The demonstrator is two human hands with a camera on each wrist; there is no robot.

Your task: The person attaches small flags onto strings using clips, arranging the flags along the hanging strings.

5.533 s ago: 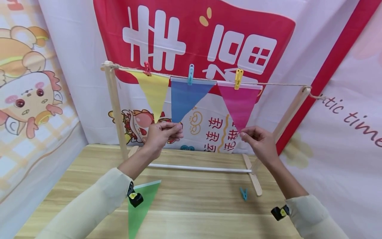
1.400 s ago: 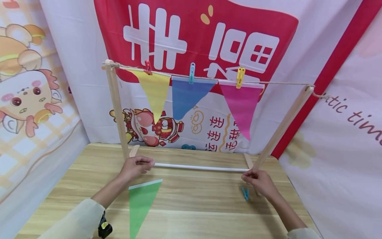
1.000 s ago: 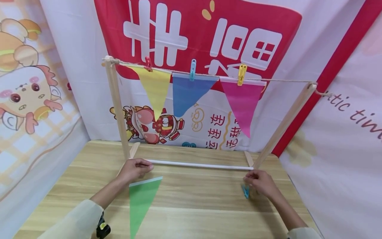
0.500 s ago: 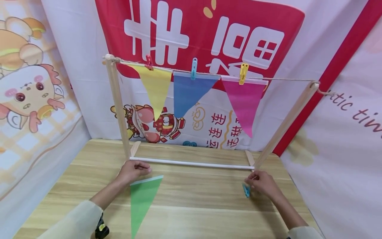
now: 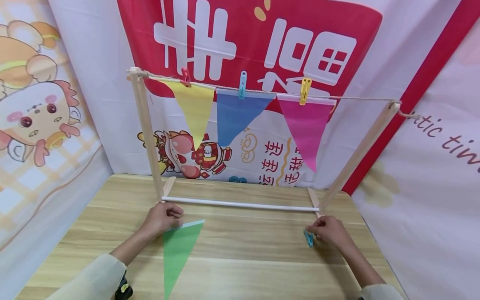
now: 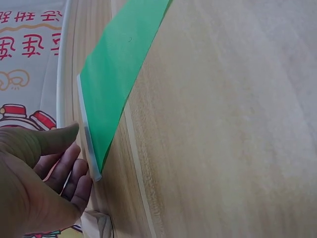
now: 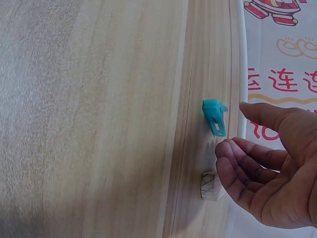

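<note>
A green triangular pennant (image 5: 181, 246) with a white top edge lies on the table. My left hand (image 5: 161, 217) is at that edge, its fingers loosely bent and the thumb apart; in the left wrist view, fingertips (image 6: 81, 186) are beside the white strip, and contact is unclear. A teal clothespin (image 5: 308, 238) lies at the right. Beside it is my right hand (image 5: 331, 232), with a gap between thumb and fingers and nothing held in the right wrist view. Yellow (image 5: 195, 110), blue (image 5: 240, 114) and pink (image 5: 305, 127) pennants hang clipped on a string.
Two wooden posts (image 5: 147, 137) hold up the twine (image 5: 360, 98). A white rod (image 5: 240, 204) joins them low down, above the wooden table (image 5: 247, 246). Red, light-blue and yellow clothespins (image 5: 305, 91) sit on the line. Printed cloth hangs behind and at both sides.
Both hands have come down from the hanging pennants' tips to the rod's ends, then off it. The left has moved to the green pennant, the right towards the clothespin.
</note>
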